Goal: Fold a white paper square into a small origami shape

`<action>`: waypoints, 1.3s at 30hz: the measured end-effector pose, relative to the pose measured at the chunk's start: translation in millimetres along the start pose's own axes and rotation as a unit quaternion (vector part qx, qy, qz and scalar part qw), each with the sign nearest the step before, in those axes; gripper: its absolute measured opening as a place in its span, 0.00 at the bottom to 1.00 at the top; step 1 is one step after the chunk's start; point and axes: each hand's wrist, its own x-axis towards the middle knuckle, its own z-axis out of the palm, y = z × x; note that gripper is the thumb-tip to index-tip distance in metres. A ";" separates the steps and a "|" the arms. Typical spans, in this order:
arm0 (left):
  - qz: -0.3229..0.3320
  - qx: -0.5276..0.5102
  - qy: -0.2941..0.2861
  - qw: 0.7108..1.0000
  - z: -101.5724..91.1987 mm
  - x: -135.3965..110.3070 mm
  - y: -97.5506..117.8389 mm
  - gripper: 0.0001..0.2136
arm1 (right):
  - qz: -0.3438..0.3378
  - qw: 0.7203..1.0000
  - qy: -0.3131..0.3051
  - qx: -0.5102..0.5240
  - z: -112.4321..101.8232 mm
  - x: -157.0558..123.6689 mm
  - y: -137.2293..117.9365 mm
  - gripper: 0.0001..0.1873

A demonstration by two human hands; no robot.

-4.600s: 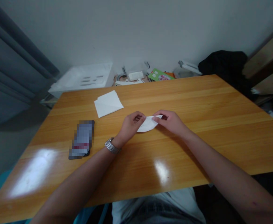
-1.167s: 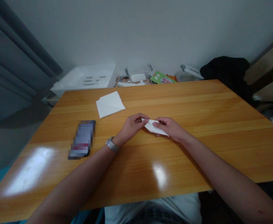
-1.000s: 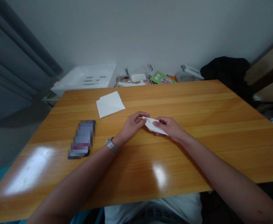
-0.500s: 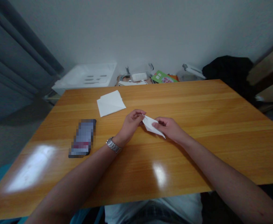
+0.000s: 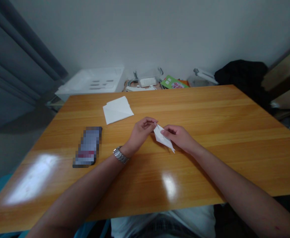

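Observation:
Between my hands is a small folded white paper (image 5: 163, 137), narrow and pointed, tilted with its lower tip toward the right and the near edge. My left hand (image 5: 144, 130) pinches its upper left tip between thumb and fingers. On its right side, my right hand (image 5: 179, 135) grips it, thumb on top and the fingers mostly hidden behind. The paper is held just over the wooden table (image 5: 209, 112). Beyond my left hand lie some white paper sheets (image 5: 118, 110), flat, with a crease visible.
A phone (image 5: 88, 145) with a blurred screen lies left of my left forearm. Past the far table edge stand a white plastic tray (image 5: 107, 77), a green booklet (image 5: 172, 82) and a white box (image 5: 148, 82). Dark cloth (image 5: 241, 74) is piled at the back right.
The folded paper has turned a little, its lower tip swinging toward me. My left hand has shifted slightly right with the upper tip; my right hand has barely moved.

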 end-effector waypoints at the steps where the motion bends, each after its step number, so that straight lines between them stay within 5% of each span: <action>1: -0.005 -0.004 0.002 1.000 0.2 0.0 -0.4 0.11 | 0.002 1.000 -0.001 -0.003 -0.3 0.0 0.6 0.18; 8: -0.043 -0.043 0.007 0.998 0.4 -0.9 -2.0 0.12 | 0.003 1.000 -0.015 -0.005 -1.1 -0.4 1.8 0.19; 27: 0.003 0.041 0.060 0.997 -0.1 0.4 3.7 0.10 | 0.015 0.999 -0.041 0.004 -2.0 -0.8 -0.1 0.20; 39: 0.011 0.064 0.025 0.998 -0.2 -1.6 6.7 0.11 | 0.012 0.999 -0.010 -0.051 -5.2 0.5 4.9 0.20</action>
